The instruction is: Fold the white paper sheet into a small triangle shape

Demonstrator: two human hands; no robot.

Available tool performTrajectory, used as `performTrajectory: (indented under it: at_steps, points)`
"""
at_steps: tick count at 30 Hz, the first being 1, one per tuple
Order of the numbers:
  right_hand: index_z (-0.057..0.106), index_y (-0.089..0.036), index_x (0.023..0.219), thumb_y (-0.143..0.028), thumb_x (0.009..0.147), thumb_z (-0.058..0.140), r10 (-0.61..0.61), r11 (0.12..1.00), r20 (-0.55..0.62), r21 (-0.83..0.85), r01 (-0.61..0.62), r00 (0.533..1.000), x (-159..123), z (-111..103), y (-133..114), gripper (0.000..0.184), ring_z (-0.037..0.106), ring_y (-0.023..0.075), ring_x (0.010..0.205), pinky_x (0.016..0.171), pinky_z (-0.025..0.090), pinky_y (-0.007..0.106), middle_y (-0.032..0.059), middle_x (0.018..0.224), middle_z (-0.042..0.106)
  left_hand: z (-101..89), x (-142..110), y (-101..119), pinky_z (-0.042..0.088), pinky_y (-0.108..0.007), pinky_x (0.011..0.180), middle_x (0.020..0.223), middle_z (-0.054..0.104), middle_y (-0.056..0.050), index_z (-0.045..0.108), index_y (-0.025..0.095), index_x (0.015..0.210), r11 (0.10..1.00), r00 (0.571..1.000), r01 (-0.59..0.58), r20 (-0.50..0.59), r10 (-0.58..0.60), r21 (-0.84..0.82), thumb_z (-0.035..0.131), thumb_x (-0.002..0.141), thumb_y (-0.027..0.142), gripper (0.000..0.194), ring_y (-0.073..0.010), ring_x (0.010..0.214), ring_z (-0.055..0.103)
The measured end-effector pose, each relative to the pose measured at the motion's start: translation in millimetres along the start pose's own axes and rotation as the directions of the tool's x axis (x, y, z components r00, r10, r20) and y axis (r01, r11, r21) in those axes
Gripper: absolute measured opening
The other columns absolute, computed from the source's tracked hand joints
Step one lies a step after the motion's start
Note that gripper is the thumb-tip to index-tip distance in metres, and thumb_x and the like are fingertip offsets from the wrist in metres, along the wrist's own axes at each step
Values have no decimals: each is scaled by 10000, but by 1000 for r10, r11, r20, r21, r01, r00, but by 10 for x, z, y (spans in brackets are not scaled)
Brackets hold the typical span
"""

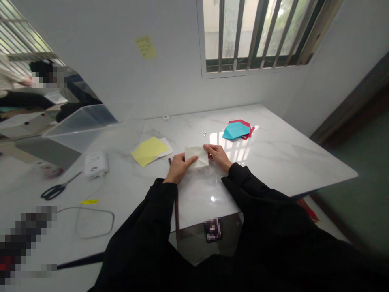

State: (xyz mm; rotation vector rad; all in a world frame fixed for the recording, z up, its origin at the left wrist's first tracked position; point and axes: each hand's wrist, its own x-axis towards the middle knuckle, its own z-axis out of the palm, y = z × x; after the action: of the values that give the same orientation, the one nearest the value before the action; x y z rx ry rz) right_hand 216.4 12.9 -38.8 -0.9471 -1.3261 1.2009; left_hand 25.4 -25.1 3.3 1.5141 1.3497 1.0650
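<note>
Between my two hands is a folded piece of cream paper (194, 153), held just over the white marbled table (267, 162). My left hand (180, 165) grips its left side, thumb lying across the front. At the upper right corner, my right hand (217, 155) pinches the paper between thumb and fingers. Left of my hands lie a yellow paper sheet (149, 151) and a white sheet (165, 147) partly beneath it. To the right rests a small pile with a folded blue paper (236, 130) over red paper (247, 123).
Black scissors (57, 190), a white device (96, 164) with a cable and a yellow strip (90, 201) lie on the left. A dark thin rod (177, 211) runs beside my left forearm. Tiny bits (204, 134) sit beyond my hands. Another person is at far left.
</note>
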Motion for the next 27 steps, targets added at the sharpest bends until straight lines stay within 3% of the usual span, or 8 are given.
performTrajectory:
  at_steps: [6, 10, 16, 27]
  points:
    - [623, -164, 688, -723, 775, 689, 49, 994, 139, -105, -34, 989, -52, -17, -63, 569, 354, 100, 553, 525, 251, 267, -43, 584, 434, -11, 18, -6, 524, -301, 704, 937, 804, -118, 798, 91, 959, 998, 997, -10, -77, 5, -67, 835, 680, 569, 554, -256, 803, 709]
    - [597, -169, 663, -700, 782, 689, 15, 993, 105, -119, -3, 994, -64, -16, -95, 552, 353, 99, 562, 536, 257, 267, -47, 575, 428, -6, 17, -4, 510, -290, 688, 901, 797, -105, 798, 101, 944, 995, 998, 0, -65, -7, -98, 811, 705, 571, 528, -232, 775, 691]
    - [529, -187, 617, -721, 778, 668, 3, 990, 45, -142, 3, 999, -60, -13, -117, 575, 352, 101, 565, 544, 261, 272, -46, 567, 418, -12, 16, 21, 503, -286, 641, 669, 727, -45, 772, 138, 781, 992, 997, 24, -72, -33, -121, 805, 699, 558, 429, -221, 708, 660]
    - [554, -182, 632, -711, 769, 684, 0, 990, 59, -143, 9, 998, -59, -7, -108, 562, 369, 105, 575, 544, 264, 270, -42, 574, 436, -12, 37, -26, 525, -311, 708, 836, 792, -89, 798, 125, 925, 988, 998, 20, -64, -30, -153, 834, 672, 573, 516, -250, 789, 700]
